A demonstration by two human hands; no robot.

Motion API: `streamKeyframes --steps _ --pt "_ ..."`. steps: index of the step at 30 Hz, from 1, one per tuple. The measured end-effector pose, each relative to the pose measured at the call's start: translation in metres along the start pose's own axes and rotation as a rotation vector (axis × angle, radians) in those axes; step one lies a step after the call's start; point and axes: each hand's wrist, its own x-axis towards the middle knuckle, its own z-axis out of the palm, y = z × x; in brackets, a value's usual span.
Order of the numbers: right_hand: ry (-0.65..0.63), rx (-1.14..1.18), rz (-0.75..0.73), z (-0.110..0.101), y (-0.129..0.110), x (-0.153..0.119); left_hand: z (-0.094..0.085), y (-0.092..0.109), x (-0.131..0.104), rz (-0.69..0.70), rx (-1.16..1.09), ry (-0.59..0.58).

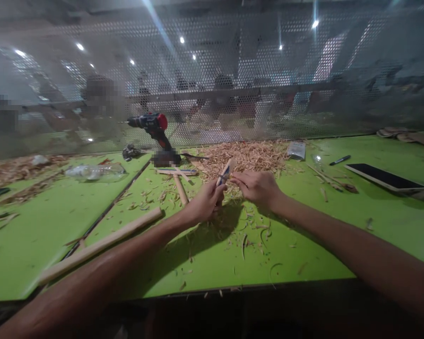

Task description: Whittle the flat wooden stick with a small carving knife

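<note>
My left hand (208, 200) is closed around a short strip of pale wood (226, 168) with blue marking on its face; its upper end points up and away from me. My right hand (256, 186) is closed just to the right, its fingertips close to the strip. From those fingers a narrow greyish knife (224, 177) seems to cross the wood; its handle is hidden in the hand. Both hands are above the green table (286, 254), in front of a heap of curled wood shavings (250, 155). More shavings are scattered below the hands.
A cordless drill (153, 129) stands behind my left hand, near several wood strips (176, 172). A long wooden bar (102, 245) lies by my left forearm. To the right are a tablet-like device (385, 176) and a pen (339, 160). A perforated screen (212, 89) closes the back.
</note>
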Motion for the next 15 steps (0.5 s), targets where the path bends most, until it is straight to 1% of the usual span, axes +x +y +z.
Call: streamKeyframes --steps 1,3,4,5,6,7,8,9,12,15 --pt "0.004 0.003 0.058 -0.004 0.013 0.003 0.000 -0.003 -0.002 0.003 0.024 -0.007" --pt "0.042 -0.002 0.250 -0.016 0.044 0.007 0.003 -0.009 -0.007 0.033 0.098 -0.060" --pt "0.111 -0.010 0.348 -0.022 0.060 0.009 0.005 -0.011 -0.009 0.044 0.121 -0.094" --pt "0.196 0.013 0.412 -0.028 0.072 0.011 0.006 -0.012 -0.010 0.062 0.110 -0.130" --pt "0.241 0.046 0.446 -0.033 0.080 0.012 0.008 -0.012 -0.011 0.071 0.095 -0.139" --pt "0.261 0.064 0.454 -0.036 0.083 0.013 0.008 -0.011 -0.010 0.077 0.093 -0.111" --pt "0.259 0.096 0.437 -0.037 0.079 0.013 0.008 -0.010 -0.009 0.079 0.092 -0.081" --pt "0.232 0.124 0.403 -0.037 0.071 0.012 0.008 -0.009 -0.007 0.075 0.093 -0.054" --pt "0.096 0.219 0.236 -0.029 0.029 0.007 0.006 -0.007 -0.004 0.058 0.119 -0.014" --pt "0.004 0.203 0.095 -0.018 -0.007 0.000 0.004 -0.009 -0.001 0.099 0.184 0.023"
